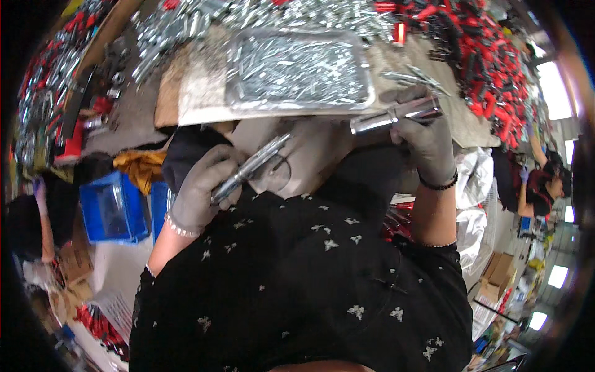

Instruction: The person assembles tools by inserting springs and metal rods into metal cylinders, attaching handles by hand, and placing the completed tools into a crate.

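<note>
Looking down at a seriously crowded workbench here. Gripping a slim metal rod by its lower end in the gloved left hand, tilted up toward the right, near the front of a black patterned shirt. Can't make out the rod's finer detail, kinda blurry. Clutching a fatter shiny tube in the gloved right hand, nearly level, pointing left, just beside the front right corner of a clear tray. Seeing loads of little silver pins in there, plus a few loose rods to the right. Also spotting a big silver heap behind, red and black parts far right, and a blue crate down left.
</note>
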Demonstrator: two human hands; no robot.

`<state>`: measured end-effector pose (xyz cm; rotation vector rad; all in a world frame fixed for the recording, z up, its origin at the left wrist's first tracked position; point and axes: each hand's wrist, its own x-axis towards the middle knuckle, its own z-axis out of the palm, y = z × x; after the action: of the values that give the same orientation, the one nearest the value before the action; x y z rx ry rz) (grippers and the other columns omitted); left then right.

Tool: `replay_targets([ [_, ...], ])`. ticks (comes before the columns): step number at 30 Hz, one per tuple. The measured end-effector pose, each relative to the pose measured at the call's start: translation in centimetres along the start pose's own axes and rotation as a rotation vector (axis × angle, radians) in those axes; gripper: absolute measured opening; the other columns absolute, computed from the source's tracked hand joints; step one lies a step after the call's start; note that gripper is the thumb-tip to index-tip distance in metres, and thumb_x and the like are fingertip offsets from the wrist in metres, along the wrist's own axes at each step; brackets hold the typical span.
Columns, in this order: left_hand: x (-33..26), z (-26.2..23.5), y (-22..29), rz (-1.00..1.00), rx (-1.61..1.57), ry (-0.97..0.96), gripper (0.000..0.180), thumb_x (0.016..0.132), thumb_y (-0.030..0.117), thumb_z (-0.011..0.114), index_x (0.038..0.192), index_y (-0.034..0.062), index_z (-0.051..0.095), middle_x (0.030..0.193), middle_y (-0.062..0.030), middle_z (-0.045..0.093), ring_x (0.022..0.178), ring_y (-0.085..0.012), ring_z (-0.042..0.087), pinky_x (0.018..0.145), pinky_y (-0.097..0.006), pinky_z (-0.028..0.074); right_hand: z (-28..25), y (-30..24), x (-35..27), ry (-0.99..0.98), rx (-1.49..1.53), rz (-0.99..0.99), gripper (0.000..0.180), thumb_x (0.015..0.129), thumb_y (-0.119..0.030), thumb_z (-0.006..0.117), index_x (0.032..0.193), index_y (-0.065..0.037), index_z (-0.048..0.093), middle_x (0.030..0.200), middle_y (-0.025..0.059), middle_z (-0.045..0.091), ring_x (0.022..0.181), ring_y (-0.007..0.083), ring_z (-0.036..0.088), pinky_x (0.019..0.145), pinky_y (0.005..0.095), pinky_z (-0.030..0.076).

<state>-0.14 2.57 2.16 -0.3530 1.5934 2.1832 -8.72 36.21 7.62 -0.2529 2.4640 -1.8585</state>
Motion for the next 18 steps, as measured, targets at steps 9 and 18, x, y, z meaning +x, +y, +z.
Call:
replay_targets([
  [9, -0.1, -4.1, -2.9, 0.029, -0.216, -0.076, 0.026, 0.095, 0.024, 0.052, 0.104, 0.0001, 0.055, 0.079, -0.0086, 0.060, 0.049, -0.0105, 0.046, 0.043, -0.023, 0.034, 10.0, 4.9, -4.1, -0.024, 1.198, 0.283, 0.053, 0.096, -0.045, 0.061, 0.130, -0.006, 0.050, 0.097, 0.0099, 0.067, 0.070, 0.0174, 0.062, 0.065, 0.0331, 0.052],
  [18, -0.3, -6.0, -2.9, 0.017, -0.123, -0.114, 0.026, 0.092, 0.018, 0.057, 0.111, -0.0002, 0.054, 0.080, -0.0075, 0.060, 0.051, -0.0089, 0.047, 0.043, -0.022, 0.032, 7.5, 2.3, -4.5, -0.488, -0.280, -0.165, 0.038, 0.089, -0.011, 0.066, 0.126, -0.003, 0.061, 0.113, 0.0075, 0.067, 0.099, 0.0188, 0.063, 0.089, 0.0301, 0.048],
])
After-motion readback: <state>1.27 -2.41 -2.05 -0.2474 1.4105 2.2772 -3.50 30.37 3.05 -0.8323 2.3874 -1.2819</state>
